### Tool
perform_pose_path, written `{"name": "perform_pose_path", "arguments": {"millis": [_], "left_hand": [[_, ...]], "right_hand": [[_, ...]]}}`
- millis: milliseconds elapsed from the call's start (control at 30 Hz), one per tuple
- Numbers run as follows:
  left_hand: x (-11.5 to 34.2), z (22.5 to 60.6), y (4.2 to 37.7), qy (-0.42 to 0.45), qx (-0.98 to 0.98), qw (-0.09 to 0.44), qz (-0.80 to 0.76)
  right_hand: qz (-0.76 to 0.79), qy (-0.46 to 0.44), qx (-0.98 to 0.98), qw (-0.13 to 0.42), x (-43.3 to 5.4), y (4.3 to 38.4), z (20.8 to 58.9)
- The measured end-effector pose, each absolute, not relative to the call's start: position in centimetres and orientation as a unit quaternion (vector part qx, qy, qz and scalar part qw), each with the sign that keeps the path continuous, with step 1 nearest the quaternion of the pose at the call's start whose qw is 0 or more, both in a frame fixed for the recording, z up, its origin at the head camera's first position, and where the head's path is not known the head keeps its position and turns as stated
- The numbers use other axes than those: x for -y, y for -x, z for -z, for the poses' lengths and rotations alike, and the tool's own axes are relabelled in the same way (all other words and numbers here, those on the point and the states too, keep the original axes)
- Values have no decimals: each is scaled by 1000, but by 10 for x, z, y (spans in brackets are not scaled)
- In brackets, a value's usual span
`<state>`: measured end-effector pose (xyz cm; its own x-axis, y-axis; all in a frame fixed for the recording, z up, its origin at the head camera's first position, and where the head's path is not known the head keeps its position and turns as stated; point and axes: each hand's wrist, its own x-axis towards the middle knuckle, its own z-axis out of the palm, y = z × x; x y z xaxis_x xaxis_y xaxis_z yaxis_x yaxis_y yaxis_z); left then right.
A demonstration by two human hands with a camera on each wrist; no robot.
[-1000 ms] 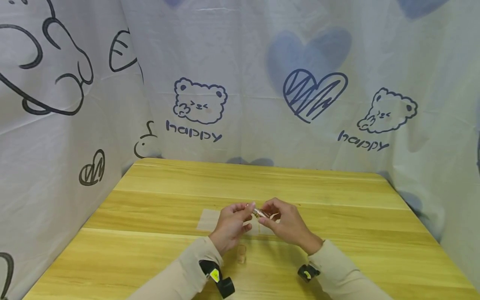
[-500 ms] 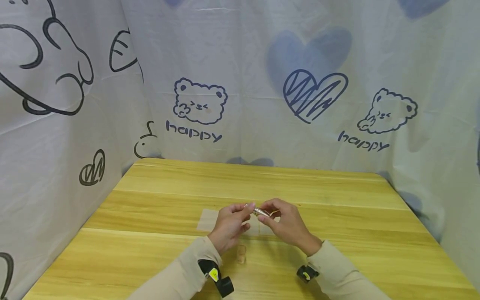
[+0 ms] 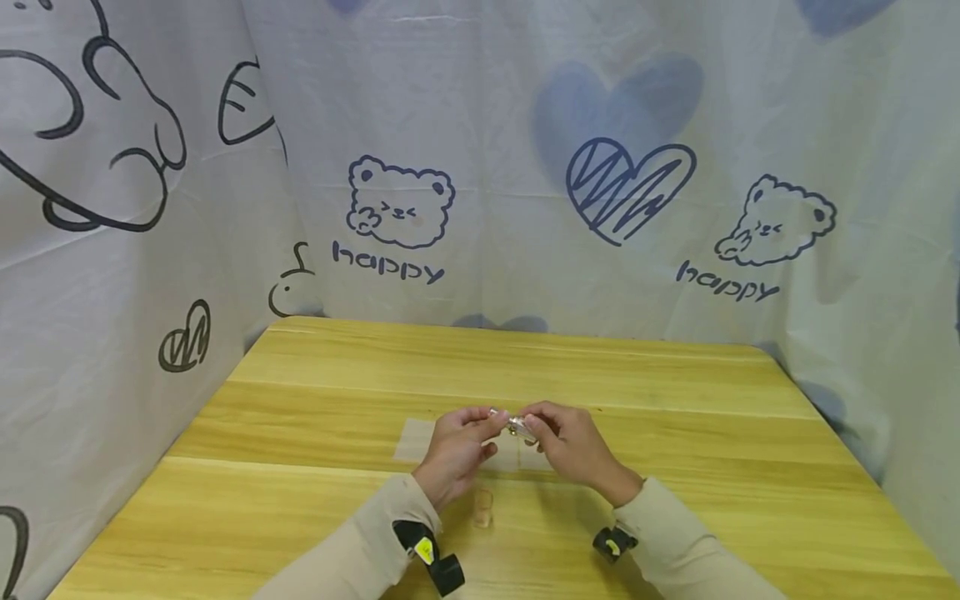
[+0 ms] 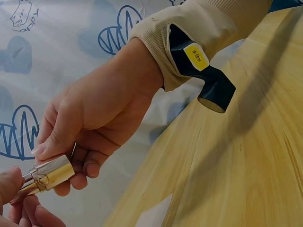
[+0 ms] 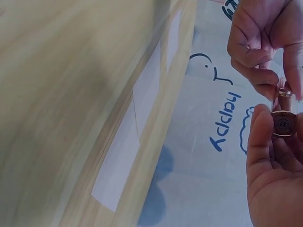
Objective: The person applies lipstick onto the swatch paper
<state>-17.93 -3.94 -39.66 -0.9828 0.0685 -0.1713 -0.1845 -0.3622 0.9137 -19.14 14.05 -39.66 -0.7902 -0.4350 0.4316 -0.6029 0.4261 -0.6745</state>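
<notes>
Lipstick tube [image 4: 51, 173]: held tilted between both hands, left hand [image 3: 457, 448] pinching one end, right hand [image 3: 583, 448] the other. Casing glossy gold, flat-sided, with a stepped metallic collar and a ring-like emblem at mid-length. Base [image 5: 284, 124], in the right fingers, dark, gold-rimmed; round print illegible.

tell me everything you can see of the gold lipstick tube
The gold lipstick tube has a glossy, metal-looking body with a ring-shaped emblem near one end and a narrower section beyond. A round label on its base carries print too small to read. It is held slantwise above the wooden table, the left hand pinching the narrower end, the right hand gripping the body. Fingers hide part of it.
</notes>
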Motion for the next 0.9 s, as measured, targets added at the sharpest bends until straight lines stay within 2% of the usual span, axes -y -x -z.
{"name": "perform_pose_path", "arguments": {"millis": [100,400,667,900], "left_hand": [[38,397,179,56,-557,70,-826],[36,396,181,66,-559,52,-825],[36,394,180,60,-563,38,-824],[37,395,180,71,-555,29,-828]], "right_hand": [[-441,-305,839,92,-140,191,396],[-431,-307,834,153,-139,193,401],[-442,-322,831,97,-141,195,400],[-435,-311,836,125,-139,193,402]]}}
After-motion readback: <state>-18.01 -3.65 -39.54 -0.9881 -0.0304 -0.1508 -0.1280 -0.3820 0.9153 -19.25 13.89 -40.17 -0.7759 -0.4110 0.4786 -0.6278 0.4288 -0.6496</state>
